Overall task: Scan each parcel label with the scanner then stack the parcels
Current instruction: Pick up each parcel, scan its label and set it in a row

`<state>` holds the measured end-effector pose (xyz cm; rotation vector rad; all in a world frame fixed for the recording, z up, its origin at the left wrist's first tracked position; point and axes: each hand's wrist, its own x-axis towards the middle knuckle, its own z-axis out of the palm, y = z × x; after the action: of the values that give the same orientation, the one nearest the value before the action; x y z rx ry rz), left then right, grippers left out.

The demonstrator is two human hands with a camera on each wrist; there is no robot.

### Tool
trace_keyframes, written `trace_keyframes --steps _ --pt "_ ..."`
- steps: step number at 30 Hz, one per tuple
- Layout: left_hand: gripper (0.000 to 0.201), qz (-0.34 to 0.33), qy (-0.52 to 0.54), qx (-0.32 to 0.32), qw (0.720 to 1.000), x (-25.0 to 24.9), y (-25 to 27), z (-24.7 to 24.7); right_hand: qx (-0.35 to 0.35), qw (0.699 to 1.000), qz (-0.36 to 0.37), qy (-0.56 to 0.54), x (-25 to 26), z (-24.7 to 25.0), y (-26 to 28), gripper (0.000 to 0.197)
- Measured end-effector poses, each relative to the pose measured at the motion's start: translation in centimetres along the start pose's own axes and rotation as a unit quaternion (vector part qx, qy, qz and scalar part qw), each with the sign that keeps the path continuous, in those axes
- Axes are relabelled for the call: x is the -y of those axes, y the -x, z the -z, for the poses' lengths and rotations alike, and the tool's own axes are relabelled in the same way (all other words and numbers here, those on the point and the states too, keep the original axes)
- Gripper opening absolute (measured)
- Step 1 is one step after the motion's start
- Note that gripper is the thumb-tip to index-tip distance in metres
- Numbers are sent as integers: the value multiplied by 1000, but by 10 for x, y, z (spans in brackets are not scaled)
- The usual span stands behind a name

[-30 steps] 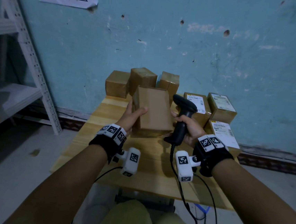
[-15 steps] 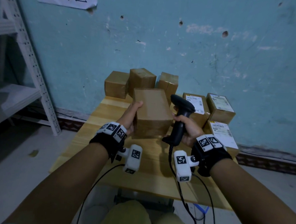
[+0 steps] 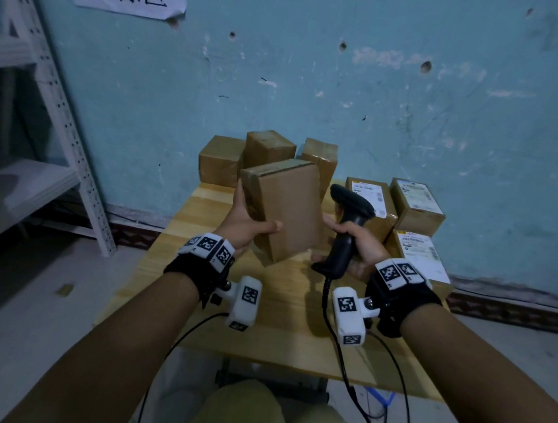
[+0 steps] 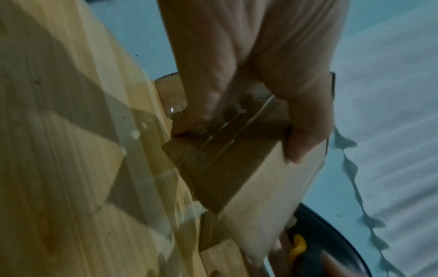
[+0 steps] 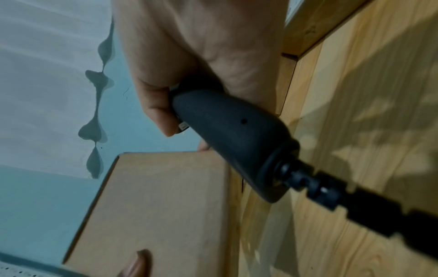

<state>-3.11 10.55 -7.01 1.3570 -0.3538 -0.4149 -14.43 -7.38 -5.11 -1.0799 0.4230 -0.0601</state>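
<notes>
The left hand gripped a plain brown parcel above the table, thumb across its near face, while the right hand clasped the black scanner just beside it. The parcel's long axis tilted away toward the wall, and the scanner head pointed forward-left. No label showed on its visible faces.

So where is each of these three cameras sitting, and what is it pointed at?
Head: on the person's head, looking down at the table; both forearms, left hand and right hand show.
Left wrist: along the left hand's palm to the box it grips.
Right wrist: along the right hand's palm to the scanner handle it grips.
Shared: the box and the scanner show in all three.
</notes>
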Motion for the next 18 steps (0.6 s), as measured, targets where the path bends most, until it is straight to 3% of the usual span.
trace_keyframes --steps 3,9,15,18 --pt "133 -31 -117 0 993 0 4 -1 6 1000 0 -9 -1 -4 0 20" --pt "125 -56 -149 12 987 -2 8 -3 -12 1000 6 2 -4 -5 -3 17" --pt "123 -54 -131 42 989 -3 8 0 -36 999 29 -5 -4 -3 -3 25" --pt "113 -2 -22 48 999 -5 8 0 -48 999 16 9 -3 -4 4 17"
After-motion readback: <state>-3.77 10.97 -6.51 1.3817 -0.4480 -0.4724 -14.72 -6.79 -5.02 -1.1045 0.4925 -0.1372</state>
